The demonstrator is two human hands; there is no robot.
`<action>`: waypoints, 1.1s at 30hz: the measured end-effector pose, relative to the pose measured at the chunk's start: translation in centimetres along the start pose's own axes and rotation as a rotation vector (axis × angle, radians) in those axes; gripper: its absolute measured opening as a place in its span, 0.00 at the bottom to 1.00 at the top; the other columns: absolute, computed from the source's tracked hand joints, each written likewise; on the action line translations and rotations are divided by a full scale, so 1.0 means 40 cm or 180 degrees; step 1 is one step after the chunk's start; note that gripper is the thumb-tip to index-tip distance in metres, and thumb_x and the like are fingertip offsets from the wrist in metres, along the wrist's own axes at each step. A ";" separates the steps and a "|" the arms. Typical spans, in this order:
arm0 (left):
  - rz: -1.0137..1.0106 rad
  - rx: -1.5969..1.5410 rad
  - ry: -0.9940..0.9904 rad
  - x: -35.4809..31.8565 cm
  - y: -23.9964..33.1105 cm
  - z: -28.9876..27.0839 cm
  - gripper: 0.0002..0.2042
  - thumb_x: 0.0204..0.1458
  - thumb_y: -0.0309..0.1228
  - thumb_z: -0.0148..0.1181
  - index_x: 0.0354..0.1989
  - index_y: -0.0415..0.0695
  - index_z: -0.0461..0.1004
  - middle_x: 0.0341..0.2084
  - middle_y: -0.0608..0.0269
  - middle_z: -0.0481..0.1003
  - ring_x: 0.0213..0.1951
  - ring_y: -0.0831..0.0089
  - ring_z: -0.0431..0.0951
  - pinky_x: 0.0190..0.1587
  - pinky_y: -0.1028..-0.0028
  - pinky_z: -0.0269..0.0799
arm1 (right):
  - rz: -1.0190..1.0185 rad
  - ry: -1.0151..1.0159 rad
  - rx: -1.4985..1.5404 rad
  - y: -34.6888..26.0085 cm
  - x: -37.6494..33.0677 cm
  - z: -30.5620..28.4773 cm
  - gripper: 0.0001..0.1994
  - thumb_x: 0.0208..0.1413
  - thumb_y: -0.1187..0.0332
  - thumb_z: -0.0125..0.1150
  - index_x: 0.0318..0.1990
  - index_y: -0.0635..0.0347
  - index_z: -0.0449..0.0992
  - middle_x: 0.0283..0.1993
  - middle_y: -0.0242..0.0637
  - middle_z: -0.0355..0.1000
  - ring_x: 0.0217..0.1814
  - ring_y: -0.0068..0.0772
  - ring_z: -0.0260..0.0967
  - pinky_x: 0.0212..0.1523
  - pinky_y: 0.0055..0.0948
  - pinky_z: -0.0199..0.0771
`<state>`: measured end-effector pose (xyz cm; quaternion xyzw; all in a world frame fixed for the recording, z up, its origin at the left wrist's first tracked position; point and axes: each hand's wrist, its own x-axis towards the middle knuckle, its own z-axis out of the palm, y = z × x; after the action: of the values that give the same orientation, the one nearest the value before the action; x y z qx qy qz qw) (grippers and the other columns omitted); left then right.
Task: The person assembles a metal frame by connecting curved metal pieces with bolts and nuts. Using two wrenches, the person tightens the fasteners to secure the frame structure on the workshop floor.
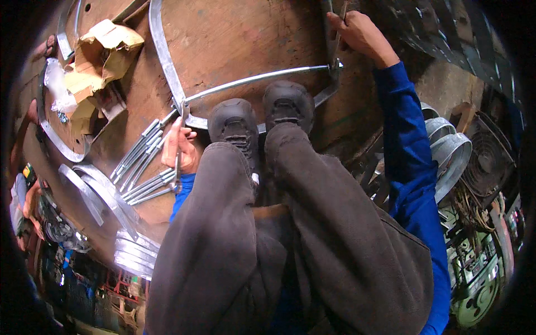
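A long metal rod (251, 81) spans a bent flat steel strap (162, 46), running between its left side and its right side. My left hand (183, 149) is closed on a wrench (178, 163), whose upper end meets the rod's left end at the strap. At the far right, my right hand (365, 34) grips a slim metal wrench (336, 43) that reaches down to the rod's right end; its jaw is too small to make out. My two dark shoes (288, 106) rest over the strap's near part.
Several threaded rods (139, 151) lie left of my left hand. Curved metal straps (106, 190) are stacked nearby. A torn cardboard box (100, 56) sits at the far left, with another person's hand (43, 47) beyond. Metal rings (449, 145) and a coil (486, 153) lie right.
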<state>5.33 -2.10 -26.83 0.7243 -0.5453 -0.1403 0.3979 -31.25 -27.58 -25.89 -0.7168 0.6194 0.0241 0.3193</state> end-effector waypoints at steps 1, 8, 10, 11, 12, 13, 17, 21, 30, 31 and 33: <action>-0.0019 -0.0181 -0.0085 -0.019 -0.001 0.006 0.10 0.60 0.27 0.53 0.46 0.40 0.78 0.21 0.60 0.76 0.21 0.74 0.77 0.24 0.76 0.74 | 0.0022 -0.0016 -0.0081 0.011 -0.005 -0.009 0.32 0.63 0.47 0.45 0.19 0.70 0.74 0.19 0.49 0.72 0.25 0.48 0.75 0.30 0.39 0.75; 0.0420 -0.0009 -0.0378 -0.055 -0.057 0.019 0.13 0.52 0.17 0.53 0.43 0.42 0.79 0.22 0.59 0.75 0.23 0.70 0.78 0.27 0.73 0.75 | -0.0528 0.0640 -0.0486 0.012 -0.050 0.041 0.24 0.62 0.52 0.49 0.24 0.65 0.77 0.24 0.52 0.72 0.31 0.56 0.72 0.31 0.46 0.72; 0.0170 -0.0123 -0.0628 -0.019 -0.035 0.013 0.15 0.52 0.16 0.51 0.44 0.45 0.79 0.19 0.60 0.74 0.21 0.72 0.76 0.25 0.75 0.73 | -0.0322 0.0935 -0.0393 -0.008 -0.144 0.033 0.21 0.62 0.56 0.52 0.26 0.65 0.77 0.23 0.51 0.72 0.29 0.53 0.73 0.29 0.44 0.72; 0.0120 -0.0308 -0.0444 -0.008 -0.034 0.016 0.17 0.51 0.15 0.50 0.45 0.45 0.79 0.17 0.60 0.72 0.19 0.75 0.74 0.22 0.76 0.71 | -0.0460 0.1145 -0.0279 -0.017 -0.185 0.039 0.20 0.62 0.57 0.52 0.26 0.64 0.78 0.23 0.49 0.72 0.27 0.51 0.73 0.28 0.42 0.72; 0.0079 -0.0133 -0.0452 0.001 -0.047 0.006 0.17 0.51 0.15 0.50 0.45 0.45 0.79 0.16 0.61 0.72 0.18 0.75 0.73 0.21 0.76 0.69 | -0.0600 0.1334 -0.0131 -0.018 -0.227 0.066 0.18 0.62 0.59 0.53 0.27 0.64 0.78 0.22 0.48 0.72 0.25 0.48 0.73 0.26 0.40 0.71; 0.0007 -0.0104 -0.0584 0.015 -0.049 -0.002 0.16 0.51 0.16 0.51 0.45 0.45 0.79 0.15 0.62 0.71 0.17 0.75 0.73 0.21 0.76 0.68 | -0.0557 0.1450 0.0101 -0.015 -0.241 0.085 0.17 0.62 0.60 0.53 0.28 0.63 0.78 0.21 0.46 0.73 0.23 0.46 0.73 0.25 0.38 0.71; 0.0112 0.0144 -0.0888 0.154 -0.008 0.005 0.15 0.52 0.18 0.51 0.43 0.47 0.80 0.16 0.63 0.72 0.19 0.78 0.72 0.22 0.76 0.66 | 0.0068 0.1572 0.0890 -0.016 -0.271 0.111 0.14 0.63 0.62 0.52 0.33 0.59 0.80 0.22 0.40 0.74 0.21 0.37 0.73 0.23 0.32 0.68; -0.0828 0.0434 -0.1251 0.284 -0.055 0.058 0.12 0.53 0.24 0.51 0.38 0.47 0.82 0.16 0.60 0.75 0.20 0.78 0.75 0.24 0.73 0.69 | 0.0378 0.1550 0.0830 -0.038 -0.310 0.124 0.12 0.62 0.62 0.52 0.39 0.59 0.79 0.25 0.40 0.74 0.25 0.37 0.74 0.25 0.31 0.69; -0.1541 0.0607 -0.2352 0.445 -0.033 0.135 0.13 0.52 0.29 0.48 0.38 0.47 0.81 0.14 0.67 0.73 0.16 0.78 0.73 0.20 0.74 0.70 | -0.0146 0.1571 0.1159 0.015 -0.489 0.300 0.14 0.61 0.74 0.52 0.52 0.62 0.76 0.33 0.41 0.76 0.32 0.28 0.74 0.33 0.26 0.72; -0.1546 0.0528 -0.2443 0.443 -0.035 0.124 0.14 0.53 0.29 0.48 0.39 0.47 0.81 0.14 0.67 0.73 0.15 0.79 0.72 0.19 0.75 0.69 | -0.0148 0.1522 0.1011 -0.001 -0.490 0.285 0.14 0.61 0.74 0.52 0.52 0.62 0.76 0.33 0.41 0.76 0.32 0.29 0.74 0.33 0.26 0.72; -0.1306 0.0321 -0.1997 0.427 -0.004 0.088 0.14 0.54 0.29 0.47 0.41 0.47 0.81 0.14 0.69 0.72 0.12 0.80 0.69 0.15 0.76 0.66 | -0.0058 0.1596 0.1169 -0.002 -0.507 0.276 0.13 0.61 0.72 0.52 0.52 0.62 0.76 0.33 0.41 0.77 0.33 0.29 0.75 0.33 0.26 0.72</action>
<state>9.44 -18.99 -25.25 0.7590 -0.4905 -0.4050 0.1390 -31.89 -4.48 -25.92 -0.6362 0.6665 -0.2687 0.2809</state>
